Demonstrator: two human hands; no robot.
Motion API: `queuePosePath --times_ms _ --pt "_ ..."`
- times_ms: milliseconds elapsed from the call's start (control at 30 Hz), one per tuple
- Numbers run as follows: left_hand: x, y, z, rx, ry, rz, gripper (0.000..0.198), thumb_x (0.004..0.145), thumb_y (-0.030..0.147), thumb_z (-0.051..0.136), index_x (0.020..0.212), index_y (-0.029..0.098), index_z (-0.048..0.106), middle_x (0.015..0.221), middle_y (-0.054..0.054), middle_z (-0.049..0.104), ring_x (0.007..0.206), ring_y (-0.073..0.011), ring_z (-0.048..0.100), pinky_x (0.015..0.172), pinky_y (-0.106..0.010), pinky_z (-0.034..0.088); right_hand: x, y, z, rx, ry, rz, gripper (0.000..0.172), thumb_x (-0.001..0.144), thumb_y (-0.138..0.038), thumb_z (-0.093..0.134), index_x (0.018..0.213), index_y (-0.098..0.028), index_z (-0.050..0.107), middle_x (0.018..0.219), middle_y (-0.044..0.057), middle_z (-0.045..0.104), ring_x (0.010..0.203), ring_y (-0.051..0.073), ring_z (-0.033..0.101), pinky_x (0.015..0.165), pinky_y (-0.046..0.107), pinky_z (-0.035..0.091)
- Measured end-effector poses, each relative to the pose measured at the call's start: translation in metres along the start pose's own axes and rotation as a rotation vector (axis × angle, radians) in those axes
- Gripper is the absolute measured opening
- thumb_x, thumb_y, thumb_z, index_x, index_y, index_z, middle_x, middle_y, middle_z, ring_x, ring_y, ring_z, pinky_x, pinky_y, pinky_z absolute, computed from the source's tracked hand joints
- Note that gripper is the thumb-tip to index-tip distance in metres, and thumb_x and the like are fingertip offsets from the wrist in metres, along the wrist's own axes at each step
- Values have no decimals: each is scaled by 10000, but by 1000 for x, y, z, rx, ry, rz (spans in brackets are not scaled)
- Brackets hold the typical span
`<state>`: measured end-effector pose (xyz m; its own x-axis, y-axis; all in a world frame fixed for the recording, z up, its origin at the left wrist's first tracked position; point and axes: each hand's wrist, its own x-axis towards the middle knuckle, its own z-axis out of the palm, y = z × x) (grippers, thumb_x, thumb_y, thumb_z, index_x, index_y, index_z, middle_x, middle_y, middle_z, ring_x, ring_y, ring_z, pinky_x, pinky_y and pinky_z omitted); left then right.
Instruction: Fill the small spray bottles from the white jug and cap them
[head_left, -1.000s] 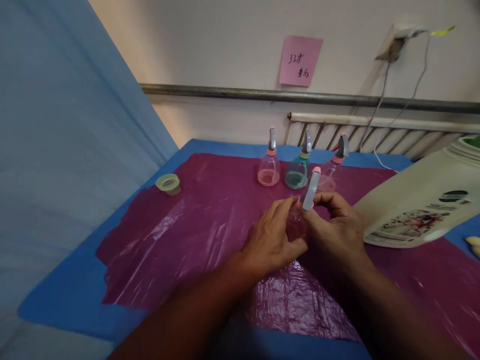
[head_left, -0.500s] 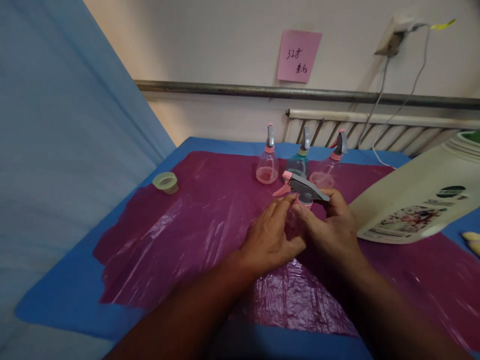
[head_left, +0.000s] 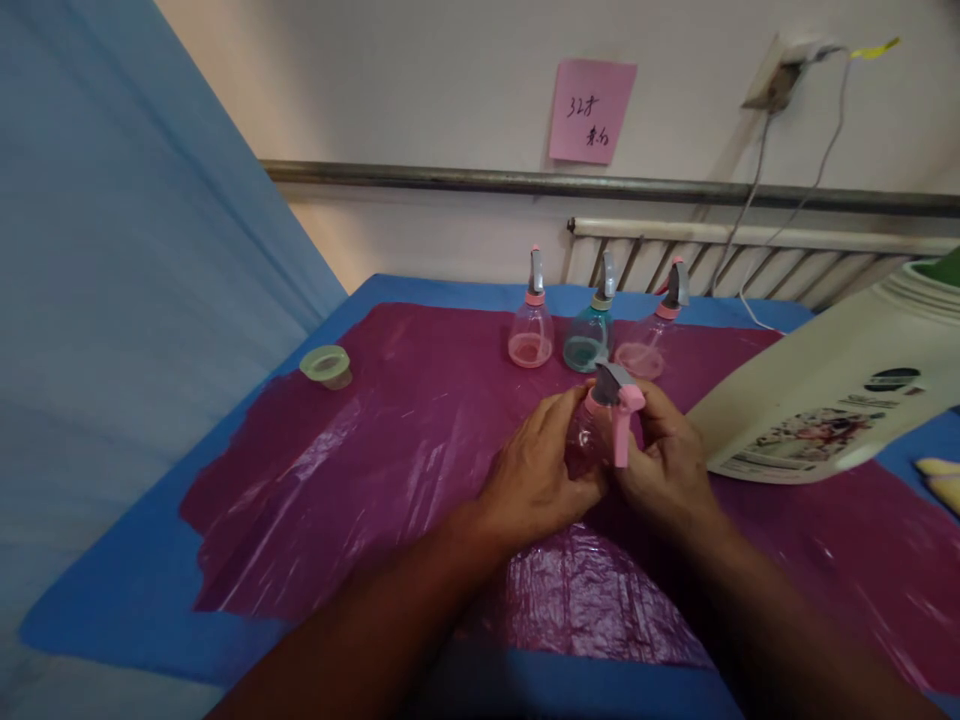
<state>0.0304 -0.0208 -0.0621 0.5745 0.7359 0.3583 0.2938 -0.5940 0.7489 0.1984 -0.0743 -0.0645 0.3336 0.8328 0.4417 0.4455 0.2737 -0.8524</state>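
Observation:
Between my hands stands a clear pink spray bottle (head_left: 581, 432) with a grey and pink trigger head (head_left: 615, 385). My left hand (head_left: 536, 465) is wrapped round the bottle's body from the left. At the right, my right hand (head_left: 664, 455) has its fingers closed about the spray head and neck; the head's pink trigger points toward me. Just behind them, three more spray bottles stand in a row: a pink one (head_left: 531, 335), a teal one (head_left: 589, 338) and another pink one (head_left: 643, 345). Each holds some liquid at its bottom.
A large cream jug (head_left: 810, 400) with a label leans beside my right hand. On the left sits a small pale green cup (head_left: 328, 366). Purple plastic sheeting (head_left: 360, 480) covers the blue table (head_left: 97, 600). A blue curtain (head_left: 150, 250) hangs left; a radiator (head_left: 750, 240) lies behind.
The spray head on the held bottle has turned, its pink trigger swinging from the left side round to face me. My left hand has stayed on the bottle.

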Motion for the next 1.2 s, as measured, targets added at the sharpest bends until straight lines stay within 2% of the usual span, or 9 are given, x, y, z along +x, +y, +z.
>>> queuePosePath --times_ms 100,267,400,467,567,667,867,1067,1200 --pt "1 3 -1 -3 -3 -32 782 928 295 789 1647 325 483 1543 -116 681 1392 -354 705 1186 -586 603 1 -3 0 7 0 24 426 999 -410 783 1411 -313 730 1356 52 812 1210 279 770 1059 454 604" --pt "1 1 -1 33 -39 52 647 966 327 777 1579 347 569 1508 -88 678 1350 -321 717 1150 -520 626 3 -7 0 -59 74 56 327 977 -498 835 1209 -280 759 1180 42 838 1114 276 778 1039 456 593" --pt "1 1 -1 51 -35 19 637 989 376 766 1589 337 557 1459 -89 687 1278 -316 738 1102 -508 648 3 -8 -2 -4 -70 -50 325 1101 -444 673 1383 -301 751 1347 51 813 1251 261 759 1112 446 572" --pt "1 3 -3 71 -41 -21 634 981 390 779 1578 346 572 1438 -87 694 1274 -327 736 1112 -526 642 3 -7 -1 13 -23 -37 401 1056 -441 745 1432 -303 715 1409 58 793 1310 273 745 1158 469 561" --pt "1 7 -4 79 -60 -32 576 982 398 777 1533 342 618 1407 -87 711 1274 -334 729 1102 -527 640 2 -5 0 -21 105 27 440 939 -464 888 1305 -286 722 1298 53 816 1213 283 773 1125 496 584" --pt "2 7 -3 71 -76 -5 490 1011 366 730 1489 321 631 1372 -82 734 1258 -319 728 1054 -502 648 0 -8 -1 -59 74 -5 301 1015 -467 804 1252 -286 756 1206 46 828 1097 261 792 1047 481 621" --pt "2 6 0 22 -16 -4 598 971 307 766 1536 337 572 1446 -70 716 1303 -307 727 1107 -504 639 1 -10 -1 -15 28 -130 486 1035 -334 754 1516 -315 684 1470 82 774 1329 273 754 1177 522 591" --pt "2 5 -4 9 -70 -10 712 953 313 772 1617 338 515 1544 -77 692 1405 -329 689 1193 -532 600 4 -11 -2 -7 131 -147 305 958 -304 830 1262 -316 807 1295 44 821 1217 264 776 1154 526 607" --pt "0 -1 -5 60 -80 11 846 945 368 814 1688 302 417 1650 -129 612 1498 -373 629 1234 -588 565 8 -30 -11 101 279 -89 266 934 -331 856 1195 -284 830 1188 53 847 1077 268 816 962 479 694"
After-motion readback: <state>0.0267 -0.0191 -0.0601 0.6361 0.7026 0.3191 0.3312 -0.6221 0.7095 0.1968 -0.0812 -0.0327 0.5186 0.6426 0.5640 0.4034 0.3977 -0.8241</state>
